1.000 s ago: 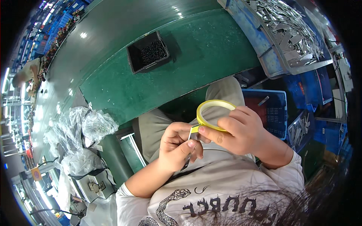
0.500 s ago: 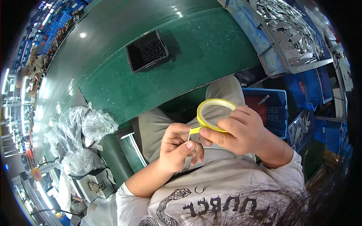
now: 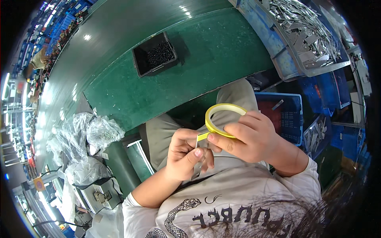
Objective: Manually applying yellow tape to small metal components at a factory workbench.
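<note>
My right hand point(image 3: 254, 137) is closed round the near right side of a roll of yellow tape point(image 3: 208, 119). A short length of yellow tape point(image 3: 203, 137) runs from the roll toward my left hand point(image 3: 183, 156). Between thumb and curled fingers, that hand pinches a thin, pale metal strip point(image 3: 197, 141) held roughly upright. The tape's free end meets the strip's upper end, just past my left fingertips. Much of the strip is hidden by my fingers. Both hands are above my lap, close to my shirt.
A black bin point(image 3: 137, 59) of small dark parts stands on the green table point(image 3: 214, 51). At the upper right, a blue crate point(image 3: 279, 55) holds many metal strips. A blue basket point(image 3: 299, 119) is beside my right leg. Clear plastic bags point(image 3: 104, 131) lie at left.
The tape roll and my right hand have shifted slightly left. My left hand has moved very little and still pinches the strip against the tape end.
</note>
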The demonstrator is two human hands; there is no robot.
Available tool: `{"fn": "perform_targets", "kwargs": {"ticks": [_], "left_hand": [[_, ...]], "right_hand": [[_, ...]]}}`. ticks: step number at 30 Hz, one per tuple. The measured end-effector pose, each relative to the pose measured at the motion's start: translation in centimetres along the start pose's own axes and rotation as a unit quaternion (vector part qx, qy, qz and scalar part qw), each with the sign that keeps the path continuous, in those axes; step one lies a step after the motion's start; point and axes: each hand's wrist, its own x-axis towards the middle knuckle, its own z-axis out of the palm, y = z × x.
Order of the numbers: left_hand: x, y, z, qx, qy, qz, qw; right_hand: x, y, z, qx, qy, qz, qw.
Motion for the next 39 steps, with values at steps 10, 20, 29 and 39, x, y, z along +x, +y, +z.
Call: {"fn": "perform_targets", "kwargs": {"ticks": [10,20,29,39], "left_hand": [[1.1,0.7,0.3,0.108,0.101,-0.042,0.988],[3.5,0.8,0.1,0.150,0.206,-0.026,0.967],[6.5,2.2,-2.1,0.187,0.284,-0.063,0.938],[13.6,6.1,-5.4,0.503,0.309,0.001,0.807]], "right_hand": [[0.9,0.8,0.2,-0.032,-0.056,-0.007,0.998],[1.6,2.3,1.6,-0.022,-0.074,-0.024,0.997],[3.0,5.4,2.7,-0.059,-0.086,-0.013,0.994],[8.4,11.2,5.6,-0.129,-0.145,-0.029,0.981]]}}
